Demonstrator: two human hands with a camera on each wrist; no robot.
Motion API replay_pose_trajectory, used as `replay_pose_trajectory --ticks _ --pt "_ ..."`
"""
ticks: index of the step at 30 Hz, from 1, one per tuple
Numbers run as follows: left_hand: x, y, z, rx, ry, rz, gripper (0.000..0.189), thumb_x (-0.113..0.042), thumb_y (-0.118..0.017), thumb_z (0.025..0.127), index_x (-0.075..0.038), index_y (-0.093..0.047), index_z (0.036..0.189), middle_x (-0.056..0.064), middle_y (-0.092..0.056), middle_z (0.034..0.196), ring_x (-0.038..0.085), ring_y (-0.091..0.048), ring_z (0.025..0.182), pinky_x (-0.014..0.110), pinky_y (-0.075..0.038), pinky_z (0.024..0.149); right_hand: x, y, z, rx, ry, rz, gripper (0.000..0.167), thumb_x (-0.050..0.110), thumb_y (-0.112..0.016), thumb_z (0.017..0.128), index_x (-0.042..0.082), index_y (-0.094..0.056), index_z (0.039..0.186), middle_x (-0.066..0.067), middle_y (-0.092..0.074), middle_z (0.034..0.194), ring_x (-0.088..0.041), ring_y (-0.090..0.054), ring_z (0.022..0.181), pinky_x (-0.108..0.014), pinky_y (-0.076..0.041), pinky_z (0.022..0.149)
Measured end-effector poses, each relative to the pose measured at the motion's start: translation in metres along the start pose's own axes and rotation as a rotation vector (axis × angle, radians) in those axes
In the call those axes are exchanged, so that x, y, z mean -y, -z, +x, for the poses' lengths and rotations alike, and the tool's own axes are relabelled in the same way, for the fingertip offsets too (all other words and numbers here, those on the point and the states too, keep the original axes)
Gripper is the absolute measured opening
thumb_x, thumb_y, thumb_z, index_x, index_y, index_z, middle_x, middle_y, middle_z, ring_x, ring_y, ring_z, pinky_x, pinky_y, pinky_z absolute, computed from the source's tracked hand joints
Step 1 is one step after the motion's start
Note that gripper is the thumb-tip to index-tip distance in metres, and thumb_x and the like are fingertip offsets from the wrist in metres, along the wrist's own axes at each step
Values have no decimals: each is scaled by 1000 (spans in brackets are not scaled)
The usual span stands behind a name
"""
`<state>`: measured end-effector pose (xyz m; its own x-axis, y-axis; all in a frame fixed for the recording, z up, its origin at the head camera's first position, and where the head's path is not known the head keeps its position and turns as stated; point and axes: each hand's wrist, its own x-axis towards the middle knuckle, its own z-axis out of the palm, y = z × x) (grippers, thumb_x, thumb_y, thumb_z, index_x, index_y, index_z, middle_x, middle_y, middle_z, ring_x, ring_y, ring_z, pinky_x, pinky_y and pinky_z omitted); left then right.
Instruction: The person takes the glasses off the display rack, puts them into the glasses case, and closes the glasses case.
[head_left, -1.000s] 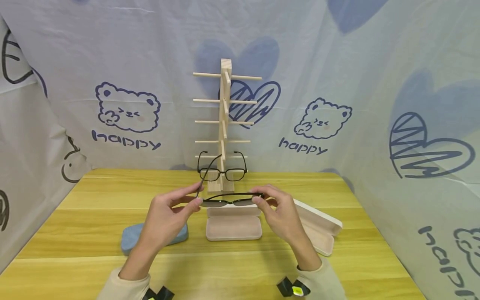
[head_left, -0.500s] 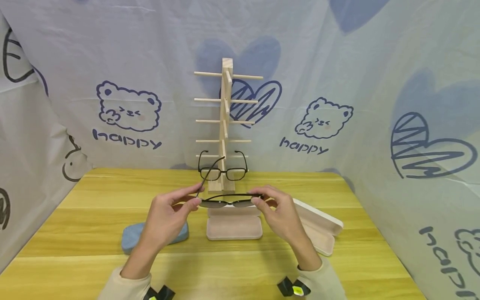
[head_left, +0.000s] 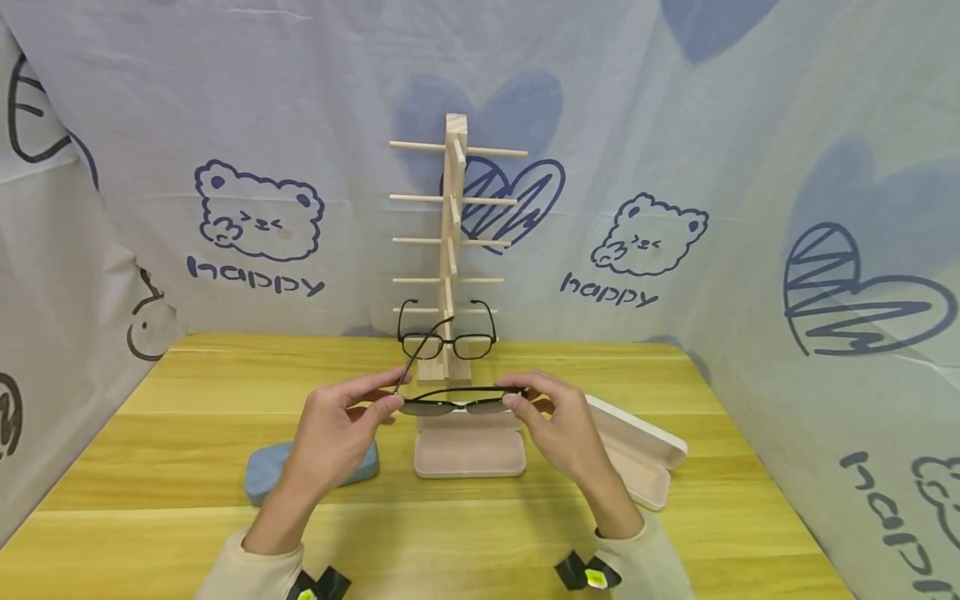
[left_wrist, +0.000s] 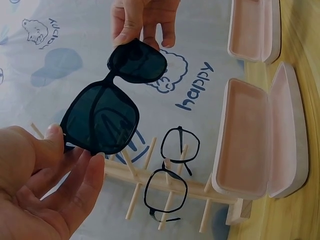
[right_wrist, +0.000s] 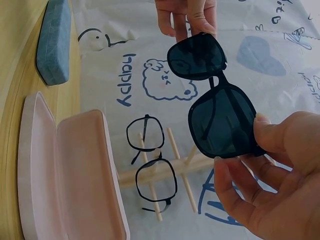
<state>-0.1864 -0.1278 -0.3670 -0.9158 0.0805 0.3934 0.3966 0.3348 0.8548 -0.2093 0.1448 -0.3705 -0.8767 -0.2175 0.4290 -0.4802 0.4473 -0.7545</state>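
Black sunglasses with dark lenses are held up over the table between both hands. My left hand pinches them at the left end, thumb against the frame edge, as the left wrist view shows with the lens beside the fingers. At the other end my right hand pinches the frame near the hinge; in the right wrist view the thumb lies at the lens's outer edge. Their temple arms are unfolded and point away toward the wooden stand. An opened pink-lined glasses case sits beneath them.
The wooden glasses rack stands at the back, with clear black-rimmed glasses on its lowest peg. A blue case lies by the left forearm. Another opened pale case is by the right forearm. Printed cloth encloses the table's back and sides.
The hands and sunglasses hold almost the same position. The rack and cases appear shifted very slightly up and right in the head view.
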Motion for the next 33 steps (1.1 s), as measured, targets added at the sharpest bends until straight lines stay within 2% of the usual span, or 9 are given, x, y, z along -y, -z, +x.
replay_pose_trajectory --ticks 5,12,16,19,24,28,33 --pt "1 0 0 15 5 29 34 -2 -69 97 -4 -70 131 17 -74 125 13 -74 89 21 -63 76 -1 -1 1 0 -1 1 19 11 -69 98 7 -76 115 -11 -76 115 -16 -66 92 -27 -59 81" --pt "1 -1 1 77 -6 29 31 0 -65 99 -7 -73 128 13 -74 127 9 -74 80 25 -64 72 -2 0 2 -13 -20 5 19 10 -69 98 7 -76 116 -11 -76 115 -12 -66 89 -27 -60 83" --pt "2 -1 1 81 -25 53 30 -1 -65 99 -9 -74 127 12 -74 128 8 -73 78 25 -61 66 -1 1 1 -29 -39 10 21 13 -71 97 6 -76 117 -10 -77 111 -9 -63 84 -30 -61 88" --pt "3 -1 0 84 -34 65 29 -2 -64 100 -9 -75 126 13 -74 127 6 -72 77 25 -62 68 -2 0 2 -46 -49 4 22 14 -73 96 6 -76 116 -10 -77 106 -8 -62 81 -29 -61 87" --pt "4 -2 0 101 -47 51 28 0 -62 100 -6 -75 125 17 -74 127 5 -70 76 26 -63 72 -4 -2 2 -79 -47 -16 18 13 -75 94 7 -78 111 -10 -77 108 -17 -69 86 -25 -60 82" --pt "4 -4 0 107 -38 41 25 0 -62 100 -4 -76 122 19 -75 122 5 -69 74 27 -63 72 -5 -3 3 -92 -38 -24 17 15 -76 94 7 -78 108 -11 -76 109 -24 -70 93 -27 -61 82" --pt "5 -5 1 116 -28 46 23 -1 -62 100 -4 -77 118 18 -77 117 5 -68 73 25 -62 70 -5 -3 3 -82 -56 -23 16 15 -76 94 7 -79 107 -11 -75 110 -25 -70 96 -29 -61 82"
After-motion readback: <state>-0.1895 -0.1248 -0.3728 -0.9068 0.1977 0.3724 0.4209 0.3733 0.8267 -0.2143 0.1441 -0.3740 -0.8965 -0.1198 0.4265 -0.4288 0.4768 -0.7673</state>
